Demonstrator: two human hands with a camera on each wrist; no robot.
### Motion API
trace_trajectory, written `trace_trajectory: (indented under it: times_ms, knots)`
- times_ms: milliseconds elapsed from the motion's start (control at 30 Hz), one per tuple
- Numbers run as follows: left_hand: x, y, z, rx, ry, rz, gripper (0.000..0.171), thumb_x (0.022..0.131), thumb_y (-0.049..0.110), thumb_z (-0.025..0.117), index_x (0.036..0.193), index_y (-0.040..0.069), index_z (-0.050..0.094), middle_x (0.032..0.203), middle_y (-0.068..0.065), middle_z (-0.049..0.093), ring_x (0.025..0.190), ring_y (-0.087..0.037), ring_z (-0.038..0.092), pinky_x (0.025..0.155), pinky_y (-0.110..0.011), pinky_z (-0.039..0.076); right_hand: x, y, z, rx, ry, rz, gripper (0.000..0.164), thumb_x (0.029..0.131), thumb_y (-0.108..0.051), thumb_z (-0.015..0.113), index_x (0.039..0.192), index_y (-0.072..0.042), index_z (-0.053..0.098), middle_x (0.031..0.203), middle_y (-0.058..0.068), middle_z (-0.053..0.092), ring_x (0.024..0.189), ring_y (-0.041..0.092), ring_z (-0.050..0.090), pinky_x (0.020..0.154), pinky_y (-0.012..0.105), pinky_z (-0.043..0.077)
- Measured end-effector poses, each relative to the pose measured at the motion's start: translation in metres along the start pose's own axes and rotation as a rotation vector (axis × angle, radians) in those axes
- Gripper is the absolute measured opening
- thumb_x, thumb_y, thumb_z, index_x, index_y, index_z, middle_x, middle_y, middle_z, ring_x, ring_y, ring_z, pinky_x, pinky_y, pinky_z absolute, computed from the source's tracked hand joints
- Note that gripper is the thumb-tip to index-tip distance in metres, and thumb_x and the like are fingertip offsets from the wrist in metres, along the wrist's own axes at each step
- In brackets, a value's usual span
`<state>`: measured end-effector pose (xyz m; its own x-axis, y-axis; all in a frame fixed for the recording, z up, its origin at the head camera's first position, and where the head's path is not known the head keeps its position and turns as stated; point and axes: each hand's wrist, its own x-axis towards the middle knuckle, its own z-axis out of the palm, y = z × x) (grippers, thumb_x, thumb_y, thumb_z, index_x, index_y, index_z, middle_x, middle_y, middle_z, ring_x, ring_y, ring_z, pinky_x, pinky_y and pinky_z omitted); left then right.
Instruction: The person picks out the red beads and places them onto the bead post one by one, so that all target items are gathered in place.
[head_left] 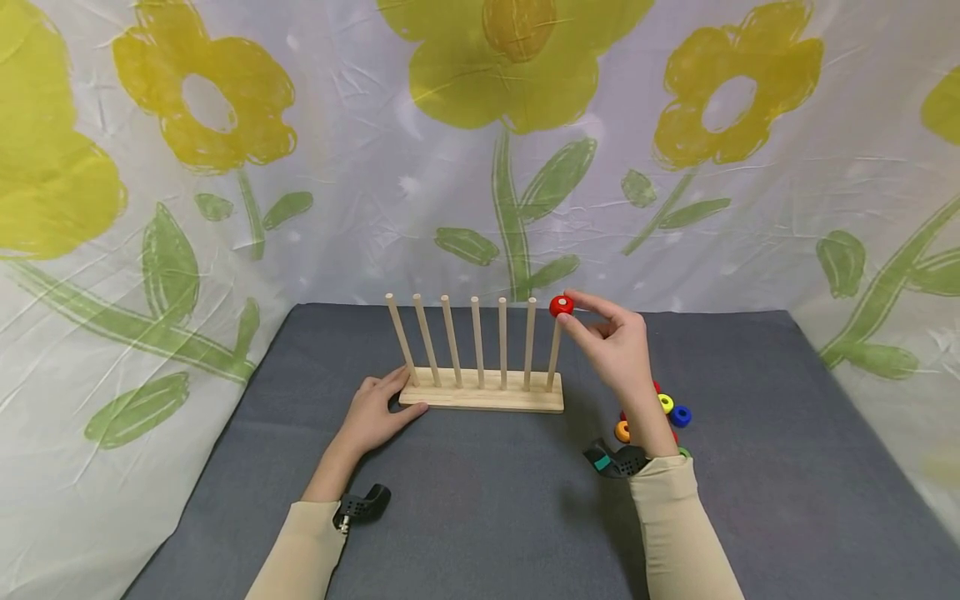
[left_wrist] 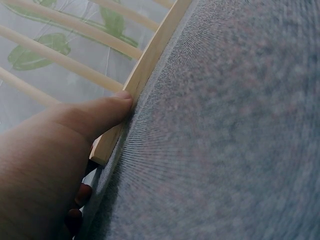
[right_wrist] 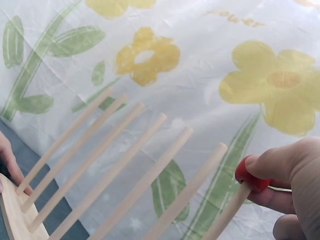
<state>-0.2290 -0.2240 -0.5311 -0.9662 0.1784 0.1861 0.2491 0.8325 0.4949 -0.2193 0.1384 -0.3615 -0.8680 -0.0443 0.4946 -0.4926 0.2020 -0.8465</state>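
A wooden peg stand [head_left: 480, 402] with several upright pegs rests on the table. My left hand [head_left: 372, 414] holds the left end of its base, with the thumb [left_wrist: 112, 107] against the front edge and the other fingers behind, partly hidden. At the stand's right end, my right hand [head_left: 618, 346] pinches a red bead [head_left: 556, 308] between thumb and fingers. The bead sits around the tip of the rightmost peg [head_left: 555, 354], whose pale end shows in the hole. In the right wrist view, that peg enters the red bead [right_wrist: 243, 174] from below. The other pegs carry no beads.
Loose beads lie on the grey cloth to the right, partly hidden by the right forearm: a yellow bead [head_left: 666, 403], a blue bead [head_left: 681, 416], an orange bead [head_left: 622, 431], and some red and green. A flower-printed curtain [head_left: 345, 208] hangs behind the table.
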Motion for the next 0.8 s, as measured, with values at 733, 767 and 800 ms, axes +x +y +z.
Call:
trace_trajectory:
  times_ms: [733, 767, 800]
  knots:
    - [0.0002, -0.0015, 0.0001, -0.001, -0.003, 0.006, 0.085, 0.092, 0.053, 0.072, 0.155, 0.005, 0.042, 0.157, -0.014, 0.040, 0.106, -0.031, 0.047, 0.090, -0.053, 0.039, 0.0007, 0.0007, -0.0004, 0.017, -0.003, 0.033, 0.032, 0.094, -0.004, 0.074, 0.126, 0.003, 0.071, 0.113, 0.019, 0.069, 0.039, 0.004, 0.025, 0.042, 0.026, 0.021]
    - [0.0002, -0.0015, 0.0002, -0.001, -0.003, 0.006, 0.085, 0.092, 0.053, 0.072, 0.155, 0.005, 0.042, 0.157, -0.014, 0.040, 0.107, -0.031, 0.047, 0.090, -0.053, 0.039, 0.0006, 0.0008, -0.0003, 0.016, -0.002, 0.031, 0.032, 0.094, -0.004, 0.074, 0.125, 0.003, 0.071, 0.113, 0.019, 0.069, 0.039, 0.004, 0.024, 0.041, 0.026, 0.021]
    - [0.0001, -0.0015, 0.0003, -0.002, -0.003, 0.005, 0.084, 0.092, 0.053, 0.071, 0.155, 0.005, 0.042, 0.157, -0.014, 0.040, 0.106, -0.031, 0.047, 0.090, -0.052, 0.039, 0.0006, 0.0008, -0.0002, 0.014, -0.001, 0.028, 0.032, 0.094, -0.004, 0.074, 0.125, 0.003, 0.071, 0.112, 0.019, 0.069, 0.039, 0.004, 0.024, 0.041, 0.026, 0.021]
